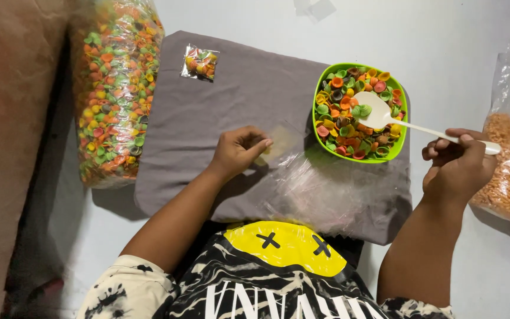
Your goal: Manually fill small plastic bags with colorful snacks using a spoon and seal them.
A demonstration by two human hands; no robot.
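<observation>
Right hand [457, 167] holds white spoon [385, 116] over green bowl [358, 112]; left hand [237, 151] pinches clear bag [281, 145].

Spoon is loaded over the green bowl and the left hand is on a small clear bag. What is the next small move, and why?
Probably swing the white spoon from the green bowl toward the small clear bag. The right hand holds the spoon with a few coloured shells on it, and the left hand pinches the bag on the grey cloth. Whether its mouth is open cannot be told.
</observation>
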